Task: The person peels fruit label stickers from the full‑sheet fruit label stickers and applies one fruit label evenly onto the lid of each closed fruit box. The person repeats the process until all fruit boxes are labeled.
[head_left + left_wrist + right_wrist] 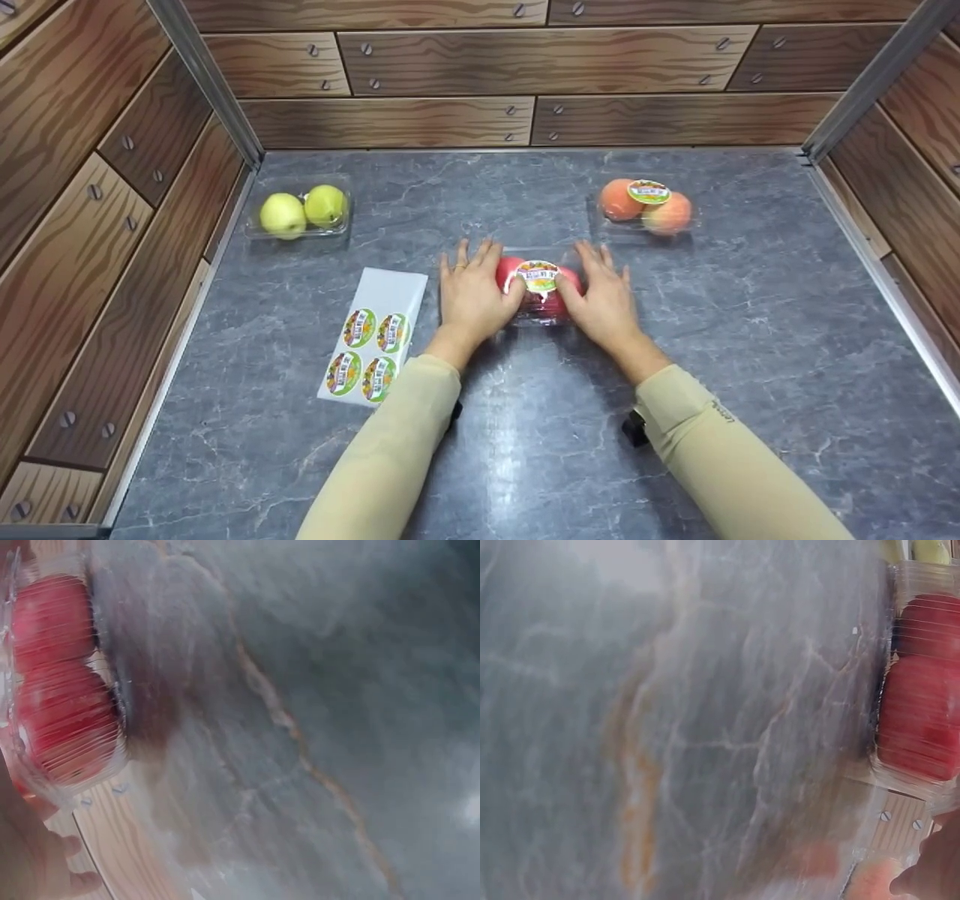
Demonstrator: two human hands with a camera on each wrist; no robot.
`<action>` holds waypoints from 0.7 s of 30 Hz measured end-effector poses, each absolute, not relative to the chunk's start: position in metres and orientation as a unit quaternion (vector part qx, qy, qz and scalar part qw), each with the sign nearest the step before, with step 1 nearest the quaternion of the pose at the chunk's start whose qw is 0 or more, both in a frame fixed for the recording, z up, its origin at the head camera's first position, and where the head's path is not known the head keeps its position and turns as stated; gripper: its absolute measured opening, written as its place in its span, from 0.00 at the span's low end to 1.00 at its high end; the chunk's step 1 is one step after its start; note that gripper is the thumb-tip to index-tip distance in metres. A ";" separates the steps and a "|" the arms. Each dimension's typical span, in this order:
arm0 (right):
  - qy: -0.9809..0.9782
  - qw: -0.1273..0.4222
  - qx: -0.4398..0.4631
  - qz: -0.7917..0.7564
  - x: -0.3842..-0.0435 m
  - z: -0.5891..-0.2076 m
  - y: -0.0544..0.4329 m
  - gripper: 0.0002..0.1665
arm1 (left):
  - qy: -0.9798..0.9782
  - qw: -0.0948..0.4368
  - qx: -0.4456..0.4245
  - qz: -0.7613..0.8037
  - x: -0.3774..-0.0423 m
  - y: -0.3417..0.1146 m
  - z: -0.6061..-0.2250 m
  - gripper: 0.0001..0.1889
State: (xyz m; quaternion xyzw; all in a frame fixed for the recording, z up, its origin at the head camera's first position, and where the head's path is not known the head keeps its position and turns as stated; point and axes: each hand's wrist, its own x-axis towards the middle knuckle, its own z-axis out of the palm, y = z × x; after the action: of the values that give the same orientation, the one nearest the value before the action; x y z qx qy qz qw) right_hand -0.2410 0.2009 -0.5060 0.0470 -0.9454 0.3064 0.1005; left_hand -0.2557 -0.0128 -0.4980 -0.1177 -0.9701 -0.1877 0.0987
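Note:
In the head view a clear plastic clamshell box [544,319] holds two red apples [551,305], with an oval fruit sticker [538,276] on its lid. My left hand [474,296] lies along the box's left side, fingers spread and straight, its thumb pressing near the sticker's left edge. On the opposite side, my right hand [602,300] mirrors it, with the thumb at the sticker's right edge. Both wrist views show the ribbed box wall with red apples [67,720] behind it. Part of the right hand [937,862] shows at the corner of its view.
Left of the hands lies a white sticker sheet [390,289] with several oval stickers on its lower part. A clear box with two yellow-green fruits [283,215] stands at the back left. Another, with orange-pink fruits [667,215] and a sticker, stands back right. Wood-patterned walls [450,64] enclose the table.

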 end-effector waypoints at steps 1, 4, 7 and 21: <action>-0.945 0.101 0.044 0.308 -0.241 -0.505 0.200 0.41 | -0.969 0.101 -0.116 -0.192 -0.256 -0.013 -0.497 0.37; -0.944 0.101 0.032 0.312 -0.243 -0.501 0.198 0.41 | -0.967 0.110 -0.112 -0.201 -0.259 -0.012 -0.493 0.35; -0.945 0.100 0.019 0.310 -0.244 -0.499 0.196 0.42 | -0.967 0.118 -0.105 -0.199 -0.261 -0.011 -0.491 0.35; -0.943 0.110 0.013 0.315 -0.245 -0.499 0.195 0.37 | -0.962 0.116 -0.101 -0.226 -0.260 -0.009 -0.492 0.33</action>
State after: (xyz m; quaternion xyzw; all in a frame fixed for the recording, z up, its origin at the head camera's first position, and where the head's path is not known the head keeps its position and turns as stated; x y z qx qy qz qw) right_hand -0.2454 0.1951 -0.4988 0.0133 -0.9427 0.3145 0.1102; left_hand -0.2600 -0.0088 -0.4920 -0.1007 -0.9620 -0.2259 0.1156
